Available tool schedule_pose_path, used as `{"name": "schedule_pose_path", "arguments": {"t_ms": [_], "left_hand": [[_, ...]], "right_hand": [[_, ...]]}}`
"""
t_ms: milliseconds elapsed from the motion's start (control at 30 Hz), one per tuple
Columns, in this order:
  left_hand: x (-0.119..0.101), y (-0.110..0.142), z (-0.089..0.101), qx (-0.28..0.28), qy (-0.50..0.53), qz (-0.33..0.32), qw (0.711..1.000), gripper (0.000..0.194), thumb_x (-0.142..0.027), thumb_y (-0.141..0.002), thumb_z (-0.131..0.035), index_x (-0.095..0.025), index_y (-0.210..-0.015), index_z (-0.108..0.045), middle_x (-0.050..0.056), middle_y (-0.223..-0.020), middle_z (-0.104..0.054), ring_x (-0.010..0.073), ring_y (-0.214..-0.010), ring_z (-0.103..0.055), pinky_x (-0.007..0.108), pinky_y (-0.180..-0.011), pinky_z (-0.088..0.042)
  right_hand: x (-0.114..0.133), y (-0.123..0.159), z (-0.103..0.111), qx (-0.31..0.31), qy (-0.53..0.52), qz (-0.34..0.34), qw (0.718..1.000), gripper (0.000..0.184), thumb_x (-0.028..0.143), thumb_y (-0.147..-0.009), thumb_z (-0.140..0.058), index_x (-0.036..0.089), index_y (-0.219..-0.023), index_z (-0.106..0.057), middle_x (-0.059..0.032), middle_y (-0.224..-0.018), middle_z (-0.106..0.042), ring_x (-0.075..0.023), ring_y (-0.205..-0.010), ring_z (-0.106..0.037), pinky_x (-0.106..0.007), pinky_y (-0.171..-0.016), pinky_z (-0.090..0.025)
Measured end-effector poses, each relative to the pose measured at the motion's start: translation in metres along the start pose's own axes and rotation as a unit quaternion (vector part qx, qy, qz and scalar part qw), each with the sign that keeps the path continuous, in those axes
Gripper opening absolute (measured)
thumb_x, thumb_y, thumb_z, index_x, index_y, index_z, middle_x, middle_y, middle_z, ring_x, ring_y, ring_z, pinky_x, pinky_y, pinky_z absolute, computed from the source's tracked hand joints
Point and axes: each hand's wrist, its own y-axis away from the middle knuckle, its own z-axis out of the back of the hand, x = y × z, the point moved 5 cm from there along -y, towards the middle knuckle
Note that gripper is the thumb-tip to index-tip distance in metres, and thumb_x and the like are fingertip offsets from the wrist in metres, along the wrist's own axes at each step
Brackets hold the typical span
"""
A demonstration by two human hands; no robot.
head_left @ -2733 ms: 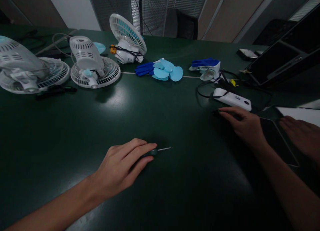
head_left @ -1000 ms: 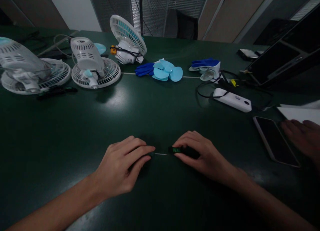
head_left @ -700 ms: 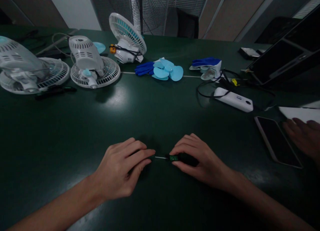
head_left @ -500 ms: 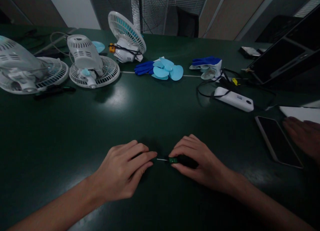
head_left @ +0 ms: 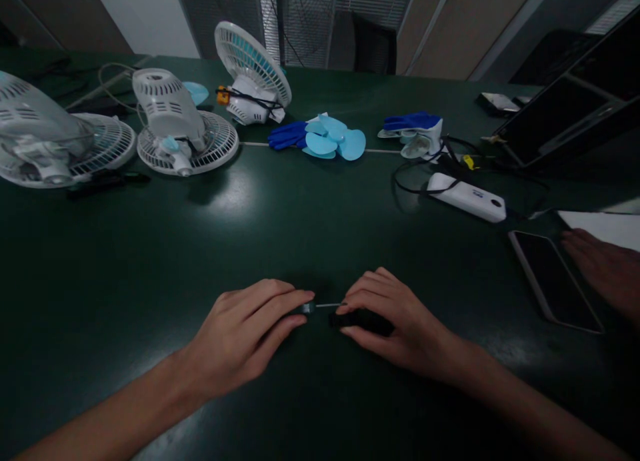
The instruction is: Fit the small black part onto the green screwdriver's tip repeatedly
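Near the middle of the table, my left hand (head_left: 255, 324) is closed, thumb and fingers pinching the end of what looks like a screwdriver (head_left: 308, 308). Its thin metal shaft (head_left: 327, 305) points right, toward the fingertips of my other hand; whether they touch it I cannot tell. Most of its handle is hidden in my palm. My right hand (head_left: 400, 321) wraps around a black handle (head_left: 367, 321) lying just below the shaft. The far end of that handle is covered by my fingers. Both hands rest low over the dark green tabletop (head_left: 280, 408).
White fans (head_left: 185, 141) stand and lie at the back left. Behind the hands are light blue fan blades (head_left: 334, 140) and blue-white gloves (head_left: 413, 131). A white power strip (head_left: 467, 198), a phone (head_left: 555, 281) and another person's hand (head_left: 605, 268) are on the right.
The green-marked end of the black handle has turned from view, and that end now sits below the shaft rather than in line with it. A pale end shows at my left fingertips.
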Motion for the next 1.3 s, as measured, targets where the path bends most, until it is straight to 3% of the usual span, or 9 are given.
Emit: {"name": "schedule_pose_path", "arguments": {"t_ms": [200,367,500,667,833,933,1100,1233,1300], "left_hand": [[-0.001,0.000,-0.001,0.001,-0.011,-0.006,1.000,0.030,-0.021,-0.100,-0.055,-0.018,-0.130,-0.060,0.006,-0.111,-0.068,0.0134,-0.093,-0.067,0.024,-0.070,-0.055],[-0.003,-0.002,0.001,-0.002,-0.009,-0.007,1.000,0.030,-0.020,-0.100,-0.055,-0.017,-0.129,-0.061,0.007,-0.110,-0.069,0.0135,-0.092,-0.067,0.023,-0.072,-0.056],[-0.003,-0.002,0.002,-0.004,-0.009,-0.006,1.000,0.030,-0.021,-0.100,-0.055,-0.018,-0.129,-0.061,0.007,-0.110,-0.069,0.0134,-0.091,-0.067,0.024,-0.073,-0.056],[-0.003,-0.002,0.003,-0.005,0.000,-0.011,1.000,0.031,-0.021,-0.100,-0.055,-0.016,-0.130,-0.061,0.006,-0.110,-0.068,0.0128,-0.091,-0.067,0.023,-0.071,-0.055],[-0.003,-0.001,0.003,-0.003,0.002,-0.013,1.000,0.030,-0.021,-0.100,-0.054,-0.017,-0.130,-0.060,0.006,-0.110,-0.068,0.0125,-0.090,-0.066,0.024,-0.071,-0.055],[-0.001,0.000,0.002,-0.002,-0.006,-0.010,1.000,0.031,-0.021,-0.100,-0.055,-0.017,-0.130,-0.060,0.006,-0.110,-0.068,0.0134,-0.090,-0.067,0.024,-0.070,-0.055],[0.002,0.001,0.001,-0.004,-0.009,0.017,1.000,0.032,-0.022,-0.100,-0.054,-0.019,-0.131,-0.060,0.006,-0.110,-0.067,0.0136,-0.089,-0.067,0.023,-0.068,-0.056],[0.003,0.002,0.001,-0.007,-0.006,0.031,0.999,0.033,-0.022,-0.100,-0.055,-0.021,-0.132,-0.059,0.006,-0.111,-0.067,0.0136,-0.089,-0.066,0.023,-0.070,-0.055],[0.003,0.002,0.001,-0.007,-0.007,0.033,0.999,0.033,-0.022,-0.100,-0.055,-0.021,-0.132,-0.059,0.006,-0.111,-0.067,0.0137,-0.090,-0.066,0.024,-0.072,-0.055]], "right_hand": [[0.001,0.002,0.000,-0.002,0.020,0.010,1.000,0.018,0.030,-0.094,-0.063,0.027,-0.111,-0.064,-0.0014,-0.104,-0.069,-0.0173,-0.095,-0.060,-0.037,-0.087,-0.038],[-0.001,0.004,-0.001,0.021,0.106,0.029,0.994,0.021,0.031,-0.096,-0.060,0.026,-0.116,-0.063,-0.0040,-0.108,-0.066,-0.0199,-0.098,-0.059,-0.038,-0.087,-0.042],[-0.024,0.008,0.016,-0.006,0.159,0.020,0.987,0.024,0.032,-0.096,-0.058,0.026,-0.119,-0.063,-0.0057,-0.111,-0.066,-0.0215,-0.098,-0.060,-0.040,-0.087,-0.047],[-0.095,0.027,0.067,-0.095,0.199,-0.090,0.971,0.030,0.039,-0.096,-0.056,0.025,-0.122,-0.062,-0.0094,-0.112,-0.064,-0.0251,-0.100,-0.060,-0.041,-0.083,-0.050],[-0.149,0.058,0.118,-0.208,0.277,-0.213,0.914,0.034,0.042,-0.095,-0.056,0.018,-0.118,-0.062,-0.0126,-0.103,-0.064,-0.0253,-0.091,-0.060,-0.038,-0.081,-0.047],[-0.162,0.069,0.130,-0.241,0.291,-0.249,0.892,0.036,0.044,-0.094,-0.057,0.016,-0.117,-0.063,-0.0136,-0.101,-0.064,-0.0250,-0.088,-0.059,-0.038,-0.078,-0.045],[-0.168,0.078,0.137,-0.251,0.272,-0.300,0.879,0.044,0.054,-0.089,-0.063,0.019,-0.116,-0.063,-0.0110,-0.096,-0.066,-0.0211,-0.077,-0.060,-0.035,-0.068,-0.045],[-0.176,0.097,0.147,-0.211,0.203,-0.391,0.873,0.052,0.062,-0.072,-0.077,0.021,-0.102,-0.067,-0.0101,-0.089,-0.070,-0.0212,-0.073,-0.062,-0.035,-0.064,-0.045],[-0.179,0.105,0.151,-0.186,0.168,-0.398,0.882,0.047,0.060,-0.071,-0.078,0.022,-0.098,-0.071,-0.0103,-0.091,-0.072,-0.0214,-0.074,-0.064,-0.035,-0.066,-0.045]]}}
